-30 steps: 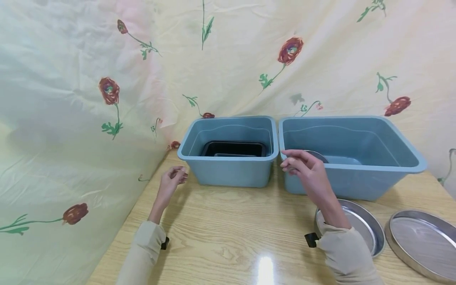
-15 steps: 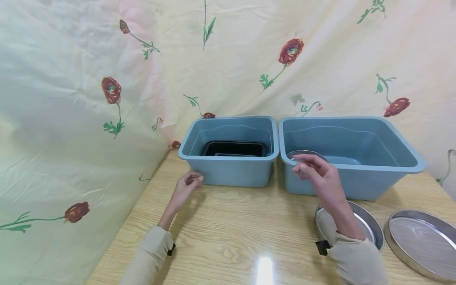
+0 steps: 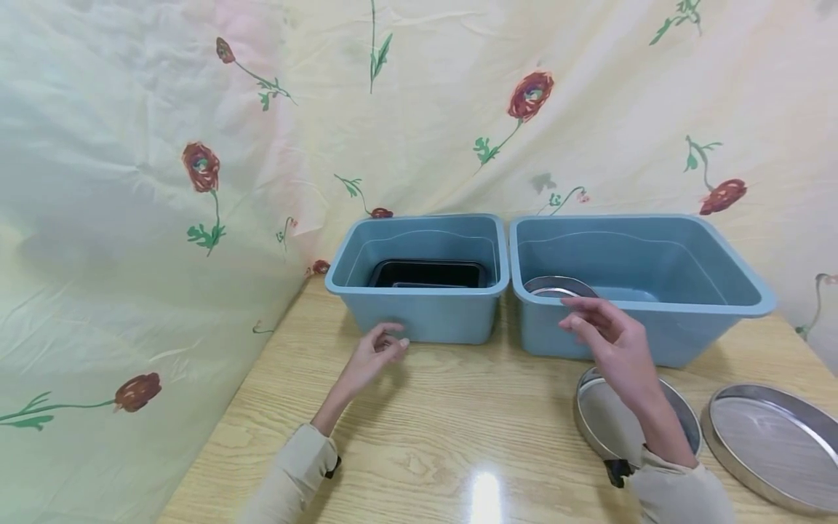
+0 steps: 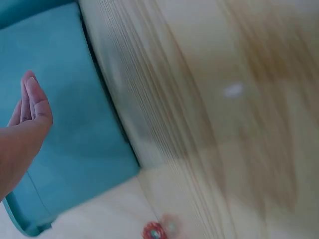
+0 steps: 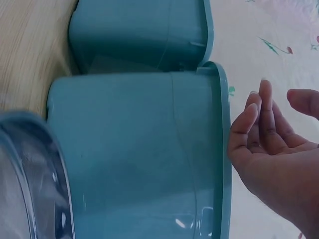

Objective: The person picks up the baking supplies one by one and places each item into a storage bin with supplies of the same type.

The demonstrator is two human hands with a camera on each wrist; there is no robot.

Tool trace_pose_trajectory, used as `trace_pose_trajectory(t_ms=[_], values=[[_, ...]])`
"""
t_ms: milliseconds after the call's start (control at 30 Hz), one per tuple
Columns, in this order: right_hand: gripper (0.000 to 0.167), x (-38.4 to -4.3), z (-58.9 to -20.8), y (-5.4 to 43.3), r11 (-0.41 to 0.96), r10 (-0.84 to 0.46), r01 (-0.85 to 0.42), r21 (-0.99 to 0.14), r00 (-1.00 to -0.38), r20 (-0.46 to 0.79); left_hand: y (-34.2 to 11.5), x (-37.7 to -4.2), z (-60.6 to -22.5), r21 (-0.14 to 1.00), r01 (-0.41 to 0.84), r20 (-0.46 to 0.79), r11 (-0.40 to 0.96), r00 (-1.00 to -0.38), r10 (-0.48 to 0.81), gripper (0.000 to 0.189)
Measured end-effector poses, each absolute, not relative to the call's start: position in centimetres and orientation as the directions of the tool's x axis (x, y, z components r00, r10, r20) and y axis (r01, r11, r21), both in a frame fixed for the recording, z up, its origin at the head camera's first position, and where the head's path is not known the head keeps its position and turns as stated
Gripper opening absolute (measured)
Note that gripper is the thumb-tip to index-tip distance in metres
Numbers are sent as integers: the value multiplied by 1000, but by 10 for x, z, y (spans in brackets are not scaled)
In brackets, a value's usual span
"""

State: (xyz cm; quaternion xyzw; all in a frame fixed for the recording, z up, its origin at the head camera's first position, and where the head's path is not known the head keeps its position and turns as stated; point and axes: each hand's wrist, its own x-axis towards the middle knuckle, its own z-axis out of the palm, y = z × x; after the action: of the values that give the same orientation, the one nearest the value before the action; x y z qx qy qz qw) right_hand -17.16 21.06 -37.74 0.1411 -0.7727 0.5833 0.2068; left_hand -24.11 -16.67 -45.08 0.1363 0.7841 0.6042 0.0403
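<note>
Wood table bears the blue right bin and left bin, black tray inside the latter. Nearer you: a wide pan, a narrower pan; metal dish in the right bin. Your right hand, fingers loosely bent, holds nothing near that bin's front rim, contact unclear; your left hand, fingers half curled, hangs empty before the left bin.

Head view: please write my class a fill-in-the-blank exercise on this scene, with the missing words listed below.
A black tray lies in the bin on the person's ____ side.
Round pans resting on the table number ____.
The left hand holds ____.
Red ____ decorate the sheet behind.

Missing words: left; two; nothing; flowers.
</note>
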Motion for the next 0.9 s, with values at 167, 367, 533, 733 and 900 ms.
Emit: trace_pose_trajectory(t_ms=[167, 367, 533, 733, 900], values=[[25, -167, -380, 219, 361, 35, -447, -818, -871, 491, -151, -236, -448, 952, 196, 106, 237, -932, 345, 43], [27, -163, -383, 229, 393, 52, -446, -804, -862, 504, -131, -231, -449, 931, 245, 123, 272, -909, 397, 44], [27, -160, -385, 237, 417, 82, -424, -804, -863, 498, -118, -225, -450, 931, 259, 124, 258, -887, 445, 43], [27, -156, -391, 248, 466, 122, -396, -791, -857, 500, -103, -222, -447, 931, 295, 149, 215, -844, 515, 47], [27, -154, -395, 259, 487, 135, -400, -777, -844, 519, -92, -221, -446, 929, 313, 163, 197, -825, 541, 45]])
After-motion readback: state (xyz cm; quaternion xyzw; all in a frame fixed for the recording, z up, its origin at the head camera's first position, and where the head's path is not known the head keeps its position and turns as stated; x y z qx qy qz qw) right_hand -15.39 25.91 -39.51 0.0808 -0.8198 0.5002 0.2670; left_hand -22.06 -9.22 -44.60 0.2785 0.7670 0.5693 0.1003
